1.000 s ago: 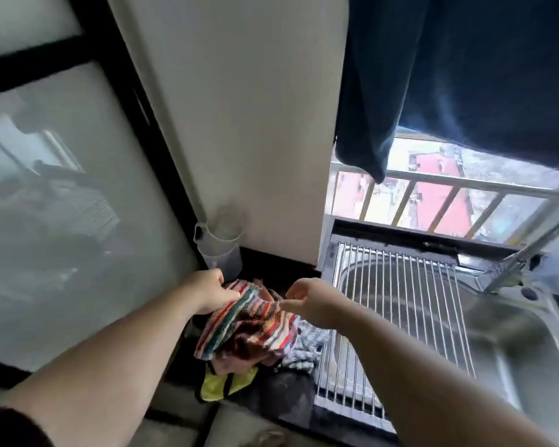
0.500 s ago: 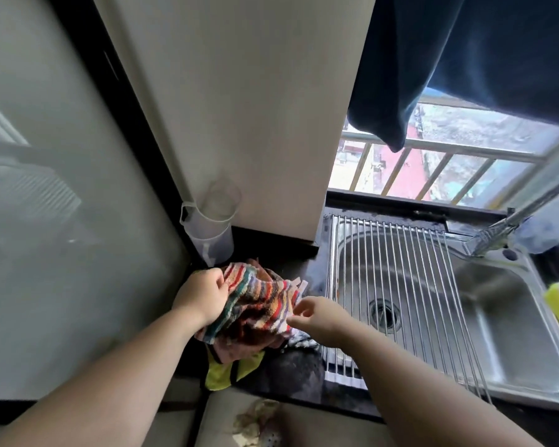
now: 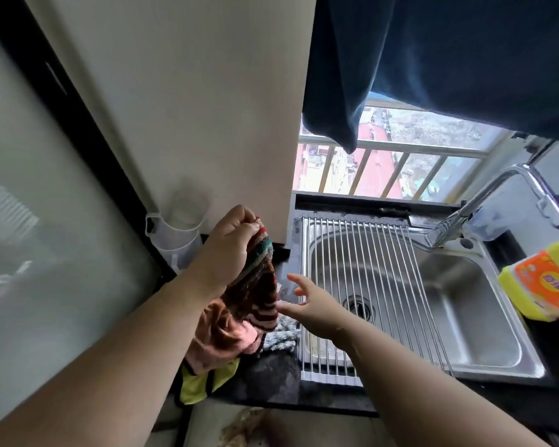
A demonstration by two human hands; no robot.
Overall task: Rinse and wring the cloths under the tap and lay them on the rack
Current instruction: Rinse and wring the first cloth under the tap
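The left hand is clenched round the top of a striped cloth and holds it up, so the cloth hangs straight down above the dark counter, at 9 o'clock from the sink. The right hand is at 3 o'clock from the hanging cloth and is released, with its fingers straight and spread toward the cloth's lower edge. The thumb tip is right at that edge, but I cannot tell whether it touches. This hand is above the left end of the rack, a row of metal rods laid across the left half of the sink.

At 6 o'clock from the striped cloth a pink and brown cloth lies in a heap on the counter. A yellow-green cloth sticks out from under it at 7 o'clock, and a grey checked cloth lies at 5 o'clock, against the rack's edge.

The tap stands at 2 o'clock from the rack. A clear jug sits at 9 o'clock from the left hand, against the wall. A yellow and orange packet is at 3 o'clock from the sink, and a dark blue garment hangs at 12 o'clock
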